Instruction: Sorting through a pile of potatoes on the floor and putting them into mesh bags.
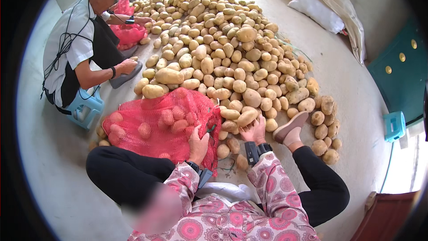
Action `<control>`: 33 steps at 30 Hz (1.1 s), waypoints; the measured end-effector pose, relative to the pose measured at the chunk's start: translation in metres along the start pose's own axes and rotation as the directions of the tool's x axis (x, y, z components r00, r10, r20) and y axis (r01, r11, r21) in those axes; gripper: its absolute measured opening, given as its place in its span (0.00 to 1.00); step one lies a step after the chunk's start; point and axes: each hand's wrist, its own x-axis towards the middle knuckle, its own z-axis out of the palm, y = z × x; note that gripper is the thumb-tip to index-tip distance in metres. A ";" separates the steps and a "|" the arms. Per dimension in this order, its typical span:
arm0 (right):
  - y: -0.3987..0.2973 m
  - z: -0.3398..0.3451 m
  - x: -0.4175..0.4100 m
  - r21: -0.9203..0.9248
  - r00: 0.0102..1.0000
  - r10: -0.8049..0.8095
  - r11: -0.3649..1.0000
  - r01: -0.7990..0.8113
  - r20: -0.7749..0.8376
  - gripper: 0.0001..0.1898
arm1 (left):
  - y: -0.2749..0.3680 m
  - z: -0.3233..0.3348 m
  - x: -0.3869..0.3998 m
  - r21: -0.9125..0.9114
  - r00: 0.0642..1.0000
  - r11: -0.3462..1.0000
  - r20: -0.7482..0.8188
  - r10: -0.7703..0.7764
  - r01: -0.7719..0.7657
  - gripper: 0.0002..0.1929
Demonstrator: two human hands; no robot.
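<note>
A red mesh sack (pixel 153 117) lies on its side before me, with several potatoes showing through the netting. My left hand (pixel 198 144) grips the sack near its mouth, thumb and fingers on the mesh. To the right of that opening, my right hand (pixel 254 132) holds an oblong potato (pixel 247 118) from below, its fingertips partly hidden. Loose potatoes (pixel 234 145) lie on the floor between the sack and my right hand. Beyond them a large heap of potatoes (pixel 214 50) spreads away from me.
At left, a person (pixel 83 40) sits on a blue plastic stool (pixel 87 107) beside another red mesh sack (pixel 126 33). A separate cluster of potatoes (pixel 326 127) lies beyond my right shoe (pixel 291 127). White sacks (pixel 317 11) rest against the right wall, near another blue stool (pixel 395 126).
</note>
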 end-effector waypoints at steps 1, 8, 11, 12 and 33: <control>0.000 0.003 0.002 -0.024 0.999 -0.048 0.999 0.048 -0.011 0.33 | -0.001 -0.003 0.000 0.056 1.000 0.998 -0.008 -0.001 0.001 0.22; 0.030 -0.091 -0.021 -0.972 0.964 -0.266 0.225 0.067 0.005 0.26 | 0.020 0.005 0.004 -0.014 0.999 1.000 -0.048 -0.007 0.006 0.21; 0.060 -0.105 -0.055 -0.929 0.980 -0.195 -0.368 -0.033 0.042 0.32 | 0.018 0.002 0.005 -0.075 0.998 0.997 -0.065 0.000 -0.005 0.22; 0.067 -0.120 -0.059 -0.906 0.987 -0.152 -0.423 -0.012 0.058 0.32 | 0.014 0.006 0.007 -0.061 0.998 0.998 -0.055 0.027 -0.030 0.22; 0.026 -0.132 -0.019 -0.372 0.990 0.137 0.919 -0.134 -0.020 0.15 | -0.006 0.000 0.010 0.062 0.996 0.997 -0.066 0.052 -0.048 0.22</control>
